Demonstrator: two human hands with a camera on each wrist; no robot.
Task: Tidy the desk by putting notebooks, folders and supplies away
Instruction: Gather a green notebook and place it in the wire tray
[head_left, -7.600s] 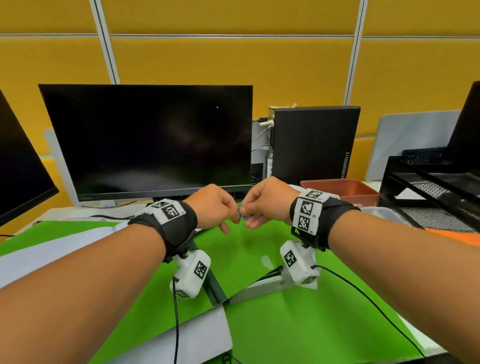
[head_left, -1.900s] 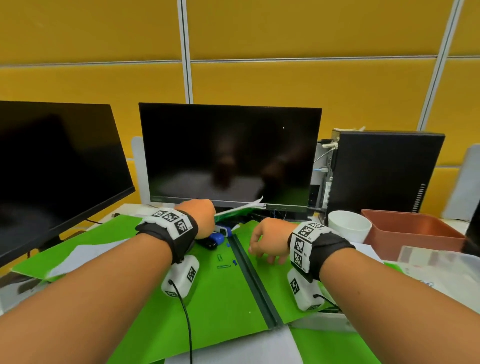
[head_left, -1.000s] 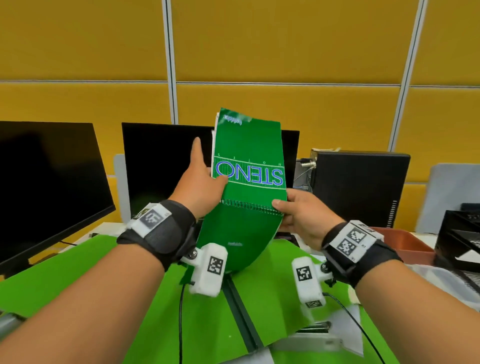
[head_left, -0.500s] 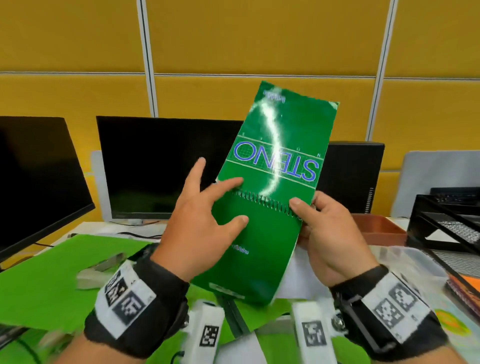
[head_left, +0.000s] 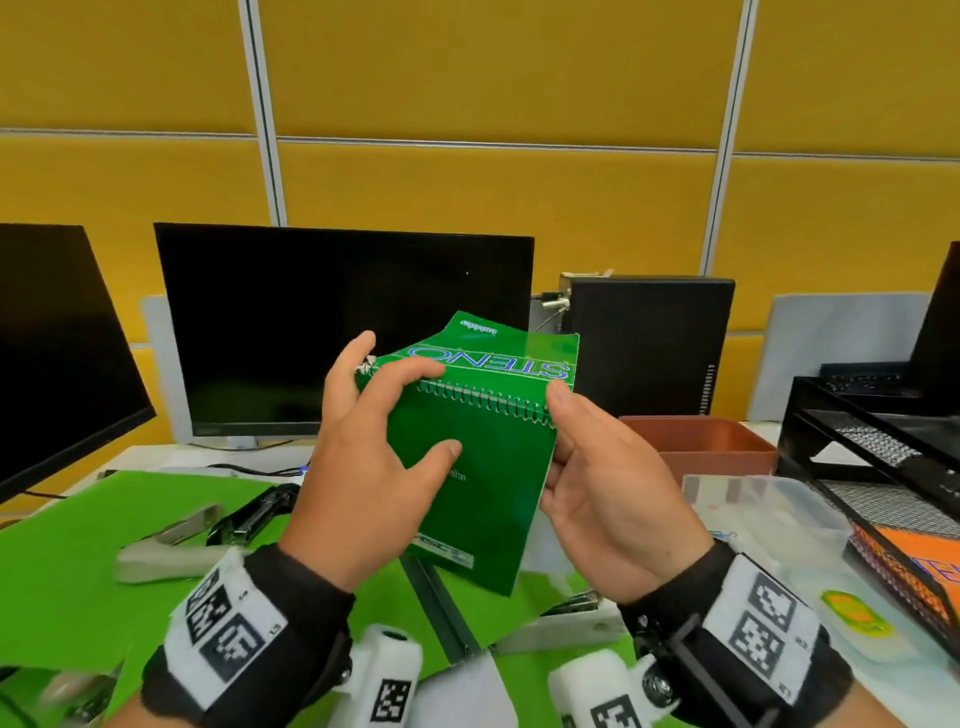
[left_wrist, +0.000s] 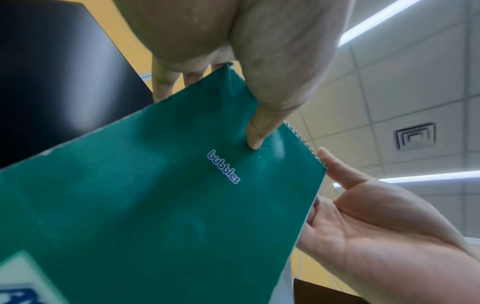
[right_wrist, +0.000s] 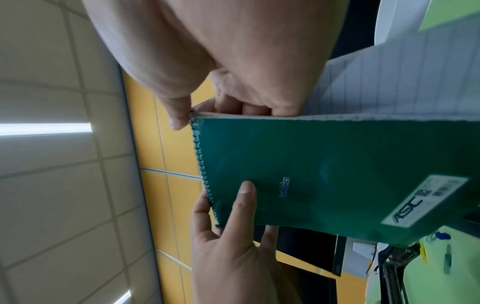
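The green STENO spiral notebook (head_left: 478, 457), raised tall half a second ago, now has its front cover folded back over the coil, so it is being closed up for storing. It is held in the air in front of the middle monitor (head_left: 343, 332). The left hand (head_left: 374, 467) pinches its left edge, thumb on the cover; the right hand (head_left: 597, 499) pinches the right edge. One notebook, two hands, and below the notebook two staplers (head_left: 249, 519) on the green surface (head_left: 62, 597).

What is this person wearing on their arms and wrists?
Both forearms are bare, with no sleeves. The left wrist and the right wrist each carry a black band with a white plate of square black-and-white codes, and a white camera pod with its own code hangs below.
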